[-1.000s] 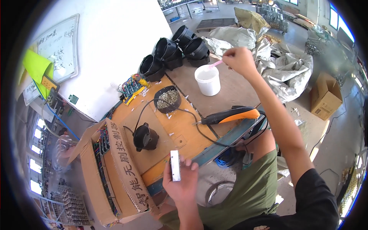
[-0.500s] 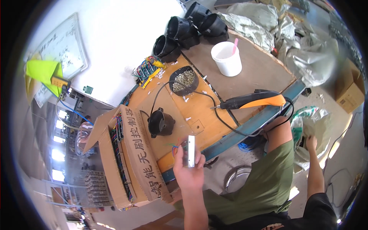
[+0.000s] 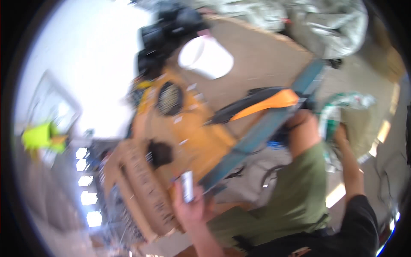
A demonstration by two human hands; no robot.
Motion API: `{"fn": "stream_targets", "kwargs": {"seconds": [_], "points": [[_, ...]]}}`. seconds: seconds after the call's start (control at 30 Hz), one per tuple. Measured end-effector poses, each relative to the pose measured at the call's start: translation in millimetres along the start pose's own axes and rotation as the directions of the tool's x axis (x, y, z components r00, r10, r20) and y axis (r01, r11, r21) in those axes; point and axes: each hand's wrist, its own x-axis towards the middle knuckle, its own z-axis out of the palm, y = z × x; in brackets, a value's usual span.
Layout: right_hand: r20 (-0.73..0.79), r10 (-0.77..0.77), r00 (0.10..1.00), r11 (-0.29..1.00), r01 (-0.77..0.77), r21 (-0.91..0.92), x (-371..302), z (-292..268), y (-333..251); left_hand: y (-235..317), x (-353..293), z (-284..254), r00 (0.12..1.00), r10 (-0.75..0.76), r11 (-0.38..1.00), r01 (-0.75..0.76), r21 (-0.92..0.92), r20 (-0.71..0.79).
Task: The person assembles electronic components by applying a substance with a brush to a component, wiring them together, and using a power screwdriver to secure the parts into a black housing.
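Observation:
My left hand (image 3: 193,210) is closed around a small silver metal controller case (image 3: 187,186), held upright beside the table's near edge. The picture is smeared, so details of the case do not show. Off to the right, my right hand (image 3: 340,133) reaches into the mouth of a white-and-green plastic sack (image 3: 355,124) on the floor. Its fingers are hidden or too blurred to read. Left of my left hand stands an open cardboard box (image 3: 147,192) with wired parts inside. A small black pot (image 3: 160,154) sits on the table beyond it.
An orange-and-black corded hand tool (image 3: 261,105) lies across the table's blue edge (image 3: 257,141). Farther back are a white bucket (image 3: 214,58), a dark bowl of pale granules (image 3: 170,98) and several black pots (image 3: 165,36). Silvery sacks (image 3: 329,25) lie beyond the table.
The view has swung and blurred, so the table's things sit farther left. My left hand still grips the case, now lower and to the left; my right hand stays at the sack, slightly higher in view.

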Motion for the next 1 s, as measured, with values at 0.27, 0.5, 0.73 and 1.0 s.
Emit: {"fn": "stream_targets", "kwargs": {"seconds": [0.27, 0.5, 0.73, 1.0], "points": [[0.066, 0.171, 0.983, 0.985, -0.173, 0.028, -44.6, 66.1, -38.6, -16.4, -21.3, 19.2, 0.992, 0.062, 0.975, -0.037, 0.220, -0.110], [0.094, 0.497, 0.863, 0.791, -0.494, 0.361, -73.2, 53.0, -97.5, -6.7, -11.5, -2.8, 0.998, -0.056, 0.985, 0.061, 0.161, -0.031], [0.047, 0.554, 0.831, 0.142, -0.149, 0.979, -121.4, -17.3, -29.4, 21.3, -17.8, -21.3, 0.992, -0.047, 0.988, 0.063, 0.140, -0.118], [-0.184, 0.150, 0.971, -0.303, 0.223, 0.927, -214.9, -231.8, -60.8, 7.7, -22.9, -72.6, 0.995, 0.036, 0.991, -0.024, 0.131, -0.089]]}}
